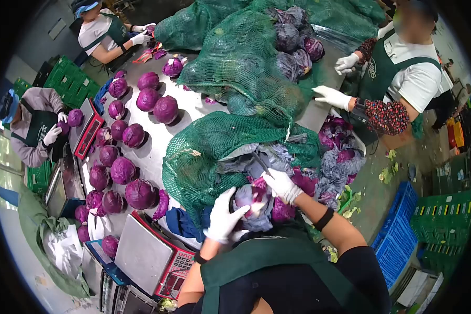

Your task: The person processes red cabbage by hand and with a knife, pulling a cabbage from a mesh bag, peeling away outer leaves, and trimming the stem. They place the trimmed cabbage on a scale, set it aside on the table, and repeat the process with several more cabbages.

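Observation:
A red cabbage [255,209] with greyish outer leaves and a pale cut patch sits close to my body, between my two hands. My left hand [225,215], in a white glove, grips its left side with thumb and fingers. Over its upper right side is my gloved right hand [281,186], closed around a slim dark knife [260,163] that points up and away; its far end is hard to make out against the leaves. Just beyond lies an open green mesh sack [204,152] with more cabbages and loose leaves.
Trimmed red cabbages [140,193] stand across the metal table [154,130] on the left. A red-edged scale [144,254] is at my left. Peeled leaves [343,162] heap up at my right. A co-worker [403,73] stands at right, two others at left. Blue crates [397,225] stand right.

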Demonstrator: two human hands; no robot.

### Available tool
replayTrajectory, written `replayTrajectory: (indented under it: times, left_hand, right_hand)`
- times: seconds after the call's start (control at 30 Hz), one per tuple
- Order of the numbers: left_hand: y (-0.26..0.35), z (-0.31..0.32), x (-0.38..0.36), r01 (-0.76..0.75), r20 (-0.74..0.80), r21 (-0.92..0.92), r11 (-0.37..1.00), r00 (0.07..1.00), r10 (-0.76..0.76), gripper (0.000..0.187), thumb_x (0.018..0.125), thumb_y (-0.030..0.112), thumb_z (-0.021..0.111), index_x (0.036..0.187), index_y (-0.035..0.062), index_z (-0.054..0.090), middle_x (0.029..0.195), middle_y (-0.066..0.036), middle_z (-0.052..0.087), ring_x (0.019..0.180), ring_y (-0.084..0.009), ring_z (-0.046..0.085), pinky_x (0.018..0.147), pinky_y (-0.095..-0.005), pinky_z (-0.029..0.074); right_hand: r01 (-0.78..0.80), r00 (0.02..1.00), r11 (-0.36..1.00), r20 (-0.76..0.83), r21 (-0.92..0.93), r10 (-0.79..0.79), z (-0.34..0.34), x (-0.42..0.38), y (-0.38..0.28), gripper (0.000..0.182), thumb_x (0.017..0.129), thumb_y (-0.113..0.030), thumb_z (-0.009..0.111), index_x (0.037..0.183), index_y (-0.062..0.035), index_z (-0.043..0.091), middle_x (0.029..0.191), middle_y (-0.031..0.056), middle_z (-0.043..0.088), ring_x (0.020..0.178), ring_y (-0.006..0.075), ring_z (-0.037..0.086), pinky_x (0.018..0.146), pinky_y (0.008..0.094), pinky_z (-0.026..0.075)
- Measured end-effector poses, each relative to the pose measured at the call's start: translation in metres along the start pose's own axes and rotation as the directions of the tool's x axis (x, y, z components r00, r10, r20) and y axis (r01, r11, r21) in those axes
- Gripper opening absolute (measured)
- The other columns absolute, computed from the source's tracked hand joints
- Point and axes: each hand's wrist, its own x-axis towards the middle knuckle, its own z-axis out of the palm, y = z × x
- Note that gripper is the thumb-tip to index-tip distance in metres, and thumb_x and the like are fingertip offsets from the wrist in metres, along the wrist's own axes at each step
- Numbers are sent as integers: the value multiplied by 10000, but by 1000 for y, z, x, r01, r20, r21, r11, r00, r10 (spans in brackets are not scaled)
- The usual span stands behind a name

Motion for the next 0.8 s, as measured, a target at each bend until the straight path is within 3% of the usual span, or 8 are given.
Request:
replayTrajectory:
  times: [0.03,0.07,0.1,0.23,0.37,0.5,0.57,0.8]
  left_hand:
    - [10,14,-13,197,-85,-164,967,973,-213,895,650,460,787,1300,-41,431,1273,-251,486,1191,-357,475,1017,-398,371]
    - [25,19,-20,-30,-188,338,941,977,98,910,614,500,786,1244,-69,460,1254,-271,492,1169,-393,477,1010,-424,373]
    - [18,24,-19,-117,-181,453,884,959,220,919,603,512,784,1237,-73,467,1255,-288,483,1168,-412,472,1008,-445,369]
    - [6,25,-11,-194,-155,461,866,943,294,929,597,508,792,1243,-69,458,1254,-293,484,1158,-414,480,999,-444,375]
    - [6,19,-27,127,-370,135,983,927,-69,1005,522,501,848,1249,-58,437,1148,-241,534,1070,-384,534,946,-407,424]
    - [-8,24,-27,-144,-268,361,921,930,251,951,543,469,846,1245,-40,456,1183,-228,516,1081,-358,538,941,-434,427]
    - [6,44,-5,-353,-192,403,844,869,456,855,560,507,823,1169,-7,513,1112,-201,573,1017,-378,562,891,-442,436]
    - [-3,27,6,-397,-64,211,893,906,417,898,543,543,801,1213,10,528,1293,-238,470,1173,-394,470,990,-468,372]
  right_hand:
    - [-15,1000,1000,2,-14,15,11,-8,-4,233,943,-247,490,1025,-37,548,583,58,525,413,125,501,417,297,451]
    - [575,789,724,25,-380,-614,22,-12,9,220,936,-239,506,990,-33,560,587,47,504,414,115,486,426,298,457]
    - [-15,996,1000,90,17,13,30,-32,-34,203,938,-237,504,932,-43,567,593,25,490,402,106,466,413,283,440]
    - [-113,990,972,-57,204,127,11,-10,-10,170,931,-217,527,866,-63,556,578,5,485,409,88,474,407,245,403]
    - [-37,981,997,-190,-64,25,-43,-4,15,193,902,-234,557,847,-50,579,599,71,556,457,157,544,457,290,448]
    - [304,834,587,-89,-750,-545,-33,-28,-22,342,812,-349,619,1023,-82,588,885,134,608,711,301,633,594,348,510]
    - [499,859,668,214,-552,-464,5,-51,-54,488,753,-396,679,1136,-107,590,975,179,593,656,298,621,593,371,520]
    - [428,892,756,96,-495,-443,9,-32,-19,111,813,-195,558,786,-88,554,669,114,558,616,311,592,571,396,494]
